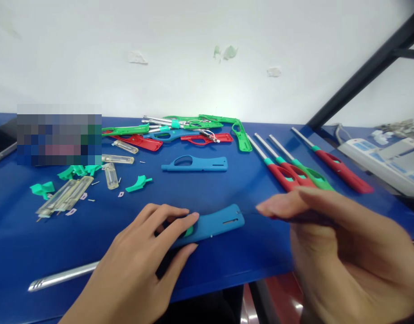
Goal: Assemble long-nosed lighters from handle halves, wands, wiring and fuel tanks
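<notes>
My left hand [149, 256] is closed around a blue gas lighter [223, 222], pressing it flat against the table near the front edge. Its handle end points right, with a slot and a small hole visible. A green trigger [188, 231] shows beneath my fingers, and the silver barrel [63, 276] sticks out to the left. To the right of the handle, my right hand [342, 243] is raised, blurred and curled, its fingertip towards the handle's end. A faint thin dark line runs between the fingertip and the handle; what the fingers hold is too blurred to name.
A blue half-shell [196, 164] lies ahead. Green, red and blue lighter parts [193, 128] pile up by the wall. Clear fuel tanks [65, 195], green triggers [139, 183] and small screws lie left. Several lighters [288, 175] lie right, beside a white tray [379, 157].
</notes>
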